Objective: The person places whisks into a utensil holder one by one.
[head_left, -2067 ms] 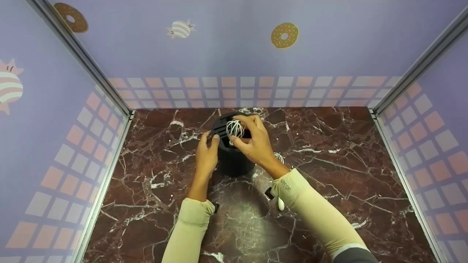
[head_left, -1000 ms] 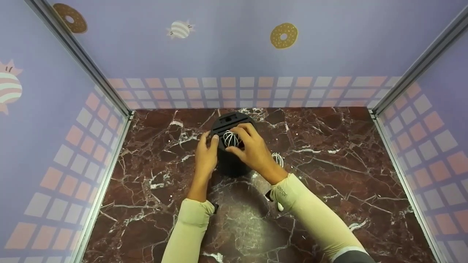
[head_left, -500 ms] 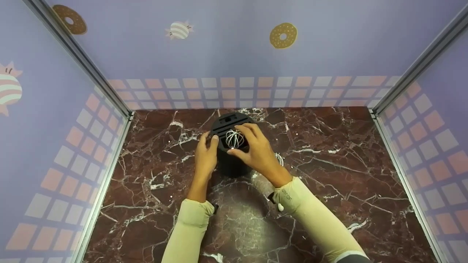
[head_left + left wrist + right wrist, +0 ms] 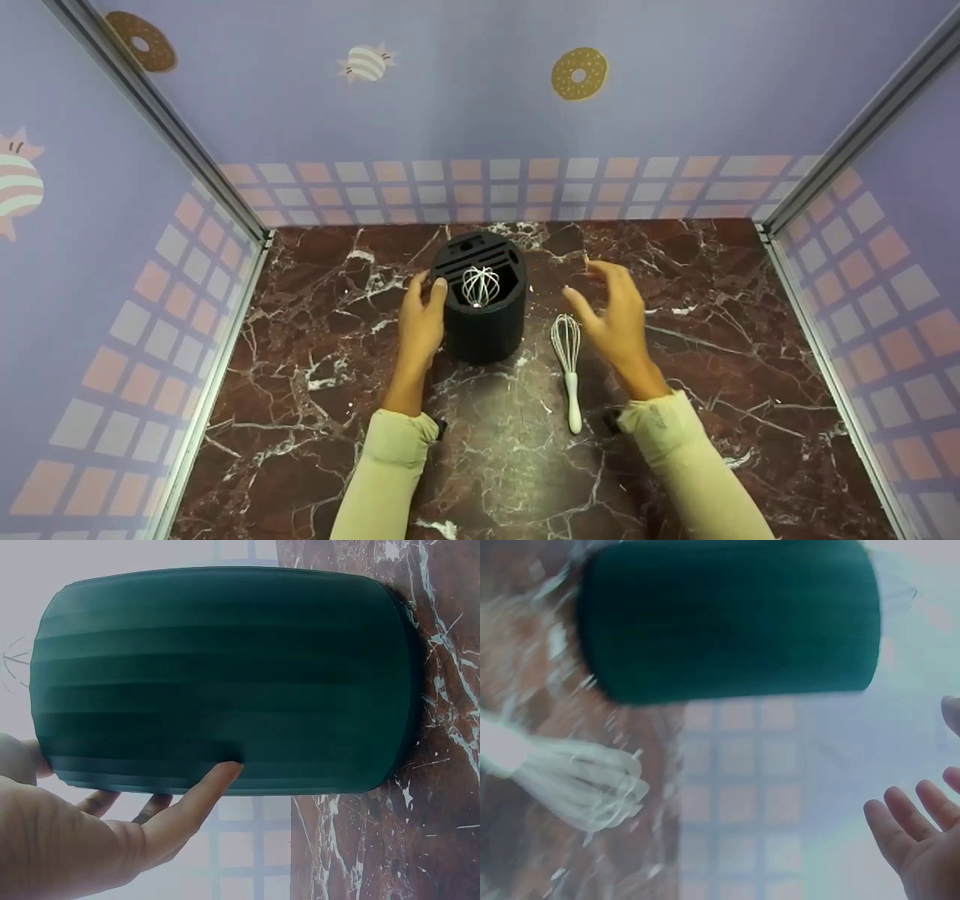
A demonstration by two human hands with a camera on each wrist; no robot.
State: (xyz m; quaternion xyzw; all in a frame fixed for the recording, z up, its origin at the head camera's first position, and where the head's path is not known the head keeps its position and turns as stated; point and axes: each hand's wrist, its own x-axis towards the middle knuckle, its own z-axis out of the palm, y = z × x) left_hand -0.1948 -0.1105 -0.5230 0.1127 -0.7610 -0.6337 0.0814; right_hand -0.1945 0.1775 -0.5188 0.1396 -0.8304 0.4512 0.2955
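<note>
A dark round knife block (image 4: 484, 330), with slots and a wider opening in its top, stands upright on the marbled surface. My left hand (image 4: 421, 322) grips its left side, the thumb in front and the other fingers partly hidden behind it. Inside the wider opening stands a whisk (image 4: 480, 286), its wire loops up and its handle hidden. My right hand (image 4: 616, 319) holds nothing, fingers spread, to the right of the block. Between the block and that hand lies a second whisk (image 4: 571, 382) with a pale handle, wires pointing away from me.
The dark red marbled surface (image 4: 315, 450) is bounded by lilac walls (image 4: 480, 97) at the back and both sides. Grey metal rails (image 4: 169, 124) run up the corners.
My right hand has let go of the whisk at the block and moved off to the right, leaving it standing in the opening. My left hand stays on the block.
</note>
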